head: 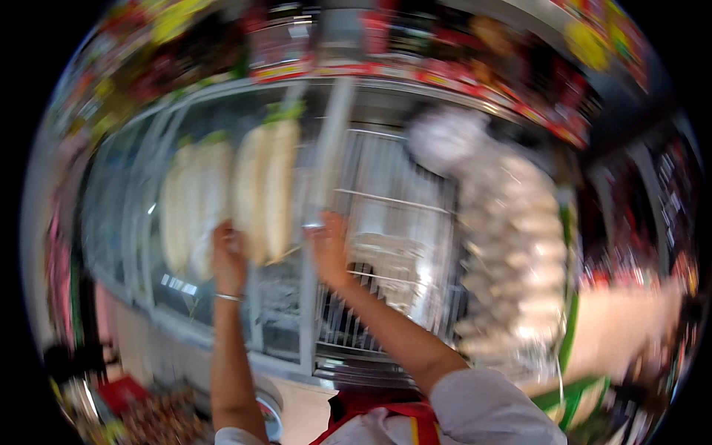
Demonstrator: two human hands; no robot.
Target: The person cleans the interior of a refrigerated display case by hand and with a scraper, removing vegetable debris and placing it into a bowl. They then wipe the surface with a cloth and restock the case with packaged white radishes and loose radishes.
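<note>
Motion blur softens the whole head view. My left hand (228,256) is at the lower part of several white radishes (267,189) with green tops, which lie in two groups on a chest freezer's sliding glass lid (183,300). Whether its fingers touch a radish or the glass cannot be made out. My right hand (329,247) is at the pale frame (334,144) along the lid's right edge, fingers pointing away from me. Its grip is too blurred to settle. Right of that frame, the freezer's inside with wire baskets (397,200) shows uncovered.
Pale packed goods (514,239) are stacked at the freezer's right, with a whitish plastic bag (448,139) at their far end. Shelves of goods (400,50) line the back. A round tub (270,414) stands on the floor below my left forearm. Brown produce (161,411) lies at lower left.
</note>
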